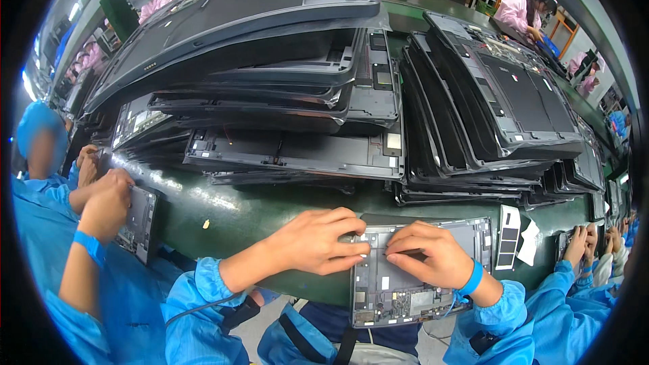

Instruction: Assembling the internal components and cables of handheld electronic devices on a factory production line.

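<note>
We see a flat, rectangular grey electronics chassis (pixel 397 289), its circuit board (pixel 412 301) exposed, at the near edge of the glossy green table (pixel 186 213). Our bare left hand (pixel 321 243) and bare right hand (pixel 431 253) are apart, fingertips at its farther part; we cannot tell if they pinch something.

The left hand (pixel 318 240) and right hand (pixel 436 253) nearly meet, fingers (pixel 346 251) bent.

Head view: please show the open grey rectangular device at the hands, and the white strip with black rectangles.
Open grey rectangular device (pixel 407 299), head view: on its circuit board.
White strip with black rectangles (pixel 508 235), head view: on a black rectangle.
</note>
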`<move>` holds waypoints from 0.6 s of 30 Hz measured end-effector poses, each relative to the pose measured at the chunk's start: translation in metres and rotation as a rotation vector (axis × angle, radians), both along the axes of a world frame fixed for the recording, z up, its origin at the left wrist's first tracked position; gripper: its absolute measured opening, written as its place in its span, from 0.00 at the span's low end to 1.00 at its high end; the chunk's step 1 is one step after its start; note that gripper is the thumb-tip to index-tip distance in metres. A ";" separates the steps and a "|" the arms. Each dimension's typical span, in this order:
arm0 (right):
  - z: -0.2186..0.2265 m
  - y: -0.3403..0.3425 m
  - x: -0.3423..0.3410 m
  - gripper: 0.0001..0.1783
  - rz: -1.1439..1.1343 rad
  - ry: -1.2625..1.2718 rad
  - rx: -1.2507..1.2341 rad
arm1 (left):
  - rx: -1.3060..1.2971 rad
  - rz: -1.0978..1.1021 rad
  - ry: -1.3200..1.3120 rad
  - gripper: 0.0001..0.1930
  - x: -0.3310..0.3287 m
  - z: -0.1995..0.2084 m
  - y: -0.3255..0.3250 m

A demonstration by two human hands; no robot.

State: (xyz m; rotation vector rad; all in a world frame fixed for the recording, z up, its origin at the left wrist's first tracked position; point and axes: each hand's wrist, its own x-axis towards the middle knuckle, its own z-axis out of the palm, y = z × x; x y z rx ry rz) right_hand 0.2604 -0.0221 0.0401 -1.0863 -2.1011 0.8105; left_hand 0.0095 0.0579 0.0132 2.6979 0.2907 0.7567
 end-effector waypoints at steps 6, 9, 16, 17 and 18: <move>0.003 0.000 0.002 0.05 -0.049 0.064 -0.182 | -0.114 0.005 -0.004 0.11 0.003 -0.003 0.002; 0.005 0.004 0.001 0.06 -0.052 0.096 -0.204 | -0.204 -0.002 -0.011 0.09 0.002 -0.004 0.004; -0.005 0.024 -0.003 0.07 0.050 0.072 -0.216 | -0.247 0.026 -0.054 0.07 0.002 -0.009 0.003; -0.005 0.025 -0.003 0.07 0.049 0.072 -0.219 | -0.248 0.032 -0.064 0.07 0.002 -0.008 0.002; -0.005 0.027 -0.002 0.07 0.061 0.059 -0.201 | -0.252 0.032 -0.064 0.07 0.002 -0.009 0.003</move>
